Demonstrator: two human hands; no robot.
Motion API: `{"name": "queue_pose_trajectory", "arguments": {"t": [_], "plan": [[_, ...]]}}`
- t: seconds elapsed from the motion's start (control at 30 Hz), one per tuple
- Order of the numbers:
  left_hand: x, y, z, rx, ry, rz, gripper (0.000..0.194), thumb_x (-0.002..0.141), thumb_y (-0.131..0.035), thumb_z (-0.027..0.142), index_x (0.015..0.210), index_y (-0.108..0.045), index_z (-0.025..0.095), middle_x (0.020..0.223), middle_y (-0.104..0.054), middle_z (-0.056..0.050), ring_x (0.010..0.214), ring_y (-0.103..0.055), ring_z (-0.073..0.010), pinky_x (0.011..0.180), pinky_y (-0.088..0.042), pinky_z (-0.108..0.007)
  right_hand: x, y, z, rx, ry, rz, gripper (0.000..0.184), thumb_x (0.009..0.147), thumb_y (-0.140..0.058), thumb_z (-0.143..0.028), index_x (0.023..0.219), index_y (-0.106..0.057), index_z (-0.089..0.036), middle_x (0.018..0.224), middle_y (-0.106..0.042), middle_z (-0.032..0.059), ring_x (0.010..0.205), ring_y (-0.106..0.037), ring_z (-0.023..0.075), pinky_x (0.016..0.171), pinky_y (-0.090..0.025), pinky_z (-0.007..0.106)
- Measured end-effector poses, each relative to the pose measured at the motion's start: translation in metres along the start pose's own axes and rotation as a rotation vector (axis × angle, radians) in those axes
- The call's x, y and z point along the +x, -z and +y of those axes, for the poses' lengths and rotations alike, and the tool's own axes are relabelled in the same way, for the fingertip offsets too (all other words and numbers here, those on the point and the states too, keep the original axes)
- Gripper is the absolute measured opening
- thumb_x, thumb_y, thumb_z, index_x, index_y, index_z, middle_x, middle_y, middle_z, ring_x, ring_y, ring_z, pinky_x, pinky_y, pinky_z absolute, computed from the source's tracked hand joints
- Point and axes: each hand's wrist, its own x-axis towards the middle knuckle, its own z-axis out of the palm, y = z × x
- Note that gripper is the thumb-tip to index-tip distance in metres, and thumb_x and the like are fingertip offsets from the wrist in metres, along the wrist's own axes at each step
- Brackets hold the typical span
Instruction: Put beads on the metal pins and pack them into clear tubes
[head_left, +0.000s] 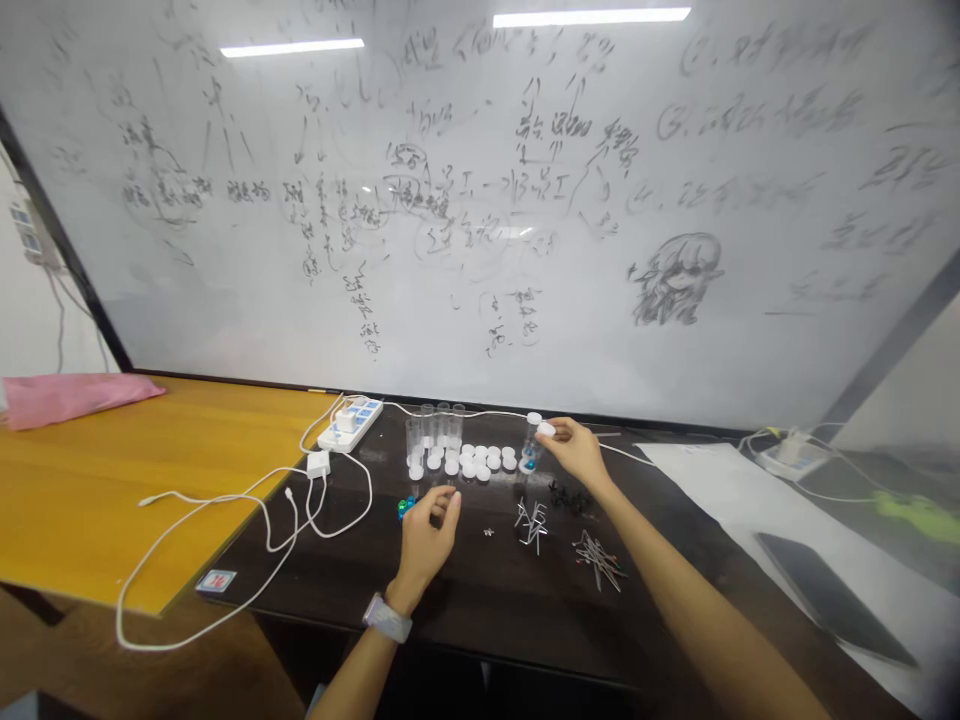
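My right hand (574, 452) reaches to the back of the dark table, thumb and fingers closed on a white-capped clear tube (546, 430). Right beside it stands another clear tube (529, 452) with a white cap and something blue inside. My left hand (429, 530) hovers over the table's front half, fingers curled and thumb tip close to the index tip. Anything between them is too small to make out. Just left of those fingers lie blue and green beads (406, 507). Several white caps (480, 460) are grouped behind, next to several upright clear tubes (442, 425).
Metal pins (532, 525), long thin sticks (598, 560) and small black pieces (570, 498) lie in piles. White cables (262, 500) run from a power strip (350, 424) at left. A phone (832, 595) rests on white paper (697, 480) at right. Behind is a whiteboard (450, 370).
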Motion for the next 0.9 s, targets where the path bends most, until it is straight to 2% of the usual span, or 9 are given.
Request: {"name": "queue_pose_trajectory", "arguments": {"t": [0.17,0.33,0.5,0.63,0.73,0.8,0.9], "plan": [[-0.001,-0.002,-0.004,0.021,-0.007,0.018,0.024,0.093,-0.055,0.038,0.088,-0.069,0.02,0.063,-0.065,0.0,0.057,-0.063,-0.0144,0.06,-0.047,-0.024,0.026,0.007,0.028,-0.351,-0.004,-0.04,0.031,0.077,-0.07,-0.031,0.105,-0.07,-0.016,0.091,-0.077,0.0091,0.085,-0.072,0.0219,0.077,-0.053,0.028],[0.005,0.008,-0.007,0.033,0.002,0.055,0.024,0.093,-0.054,0.038,0.086,-0.069,0.02,0.063,-0.067,0.0,0.059,-0.066,-0.0158,0.062,-0.048,-0.025,0.039,-0.001,0.049,-0.422,-0.012,-0.085,0.033,0.081,-0.067,-0.028,0.111,-0.069,-0.016,0.097,-0.077,0.0101,0.09,-0.072,0.0231,0.08,-0.052,0.028],[0.016,0.025,-0.016,-0.028,0.11,0.1,0.027,0.093,-0.054,0.041,0.09,-0.07,0.019,0.067,-0.07,-0.002,0.064,-0.068,-0.0184,0.062,-0.05,-0.026,0.043,-0.007,0.053,-0.473,-0.005,-0.138,0.042,0.083,-0.065,-0.026,0.123,-0.064,-0.015,0.102,-0.075,0.0119,0.097,-0.07,0.0256,0.084,-0.05,0.03],[0.023,0.034,-0.025,-0.049,0.151,0.108,0.029,0.092,-0.054,0.042,0.089,-0.07,0.019,0.069,-0.071,-0.004,0.067,-0.07,-0.0199,0.065,-0.051,-0.027,0.037,-0.006,0.045,-0.518,0.049,-0.134,0.052,0.083,-0.065,-0.025,0.132,-0.057,-0.011,0.117,-0.067,0.0183,0.107,-0.063,0.031,0.094,-0.046,0.038],[0.028,0.041,-0.032,-0.015,0.142,0.104,0.028,0.091,-0.055,0.041,0.089,-0.071,0.018,0.068,-0.071,-0.004,0.066,-0.069,-0.0201,0.064,-0.05,-0.027,0.025,-0.008,0.028,-0.571,0.206,-0.037,0.051,0.086,-0.059,-0.024,0.135,-0.054,-0.01,0.124,-0.059,0.0219,0.113,-0.055,0.0349,0.099,-0.042,0.046],[0.031,0.048,-0.036,0.042,0.136,0.085,0.026,0.091,-0.055,0.039,0.089,-0.071,0.018,0.067,-0.07,-0.003,0.065,-0.067,-0.0196,0.064,-0.05,-0.027,0.011,-0.014,0.011,-0.544,0.33,-0.005,0.043,0.089,-0.055,-0.024,0.131,-0.056,-0.012,0.122,-0.058,0.0201,0.112,-0.054,0.0342,0.099,-0.042,0.047],[0.032,0.059,-0.041,0.209,0.02,-0.05,0.021,0.088,-0.058,0.032,0.093,-0.073,0.02,0.072,-0.069,-0.003,0.068,-0.065,-0.0195,0.07,-0.05,-0.031,-0.017,-0.031,-0.017,-0.405,0.47,-0.1,0.034,0.093,-0.052,-0.026,0.124,-0.06,-0.015,0.115,-0.058,0.0155,0.11,-0.054,0.0304,0.098,-0.044,0.043]]}}
